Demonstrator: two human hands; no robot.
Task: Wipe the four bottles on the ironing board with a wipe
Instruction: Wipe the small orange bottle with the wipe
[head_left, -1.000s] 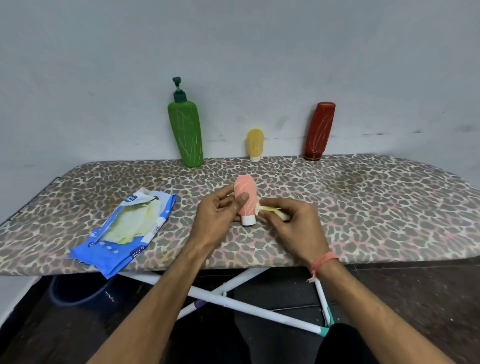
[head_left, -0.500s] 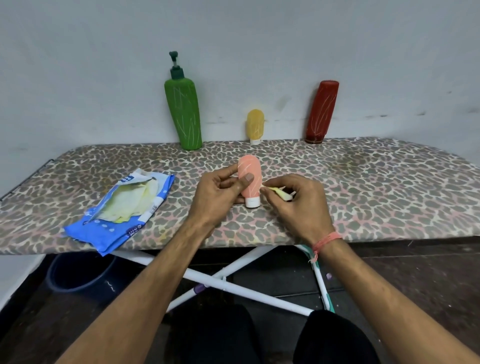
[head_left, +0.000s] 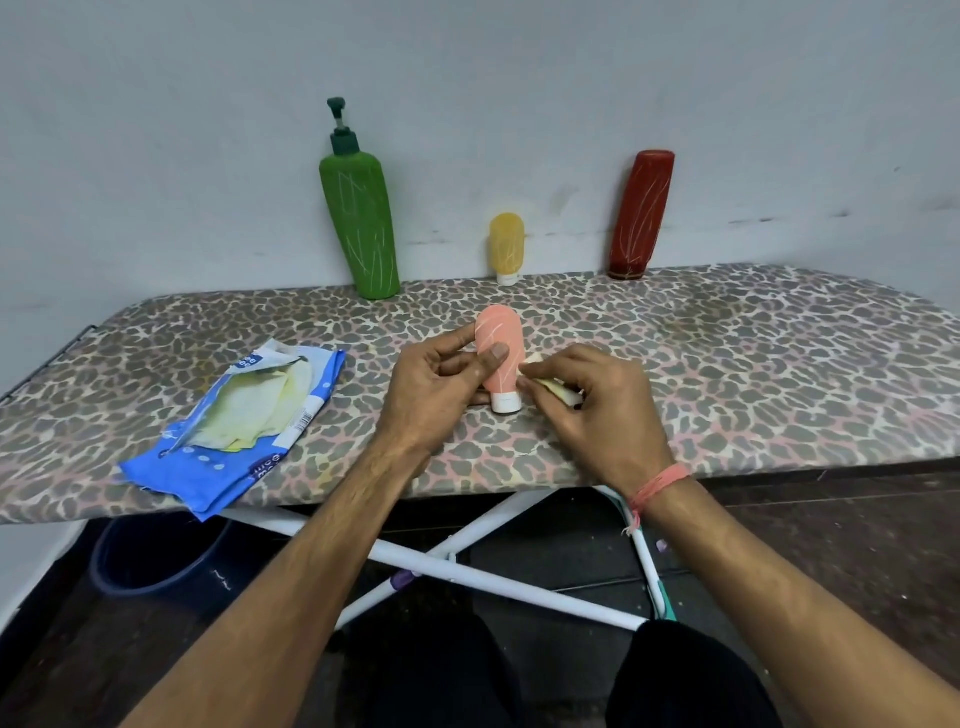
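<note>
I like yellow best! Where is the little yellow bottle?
In the head view, the yellow bottle stands at the board's far edge by the wall, between the green bottle and the red bottle.

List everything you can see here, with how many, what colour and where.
pump bottle: one, green, back left, against wall
small bottle: one, yellow, back middle
tall bottle: one, dark red, back right
tube bottle: one, pink, white cap down, in left hand
wipe: one, pale yellow, in right hand
wipes pack: one, blue, opened, board's left
ironing board: one, leopard-print
bucket: one, dark blue, floor
left hand: grips tube bottle
right hand: pinches wipe
</note>
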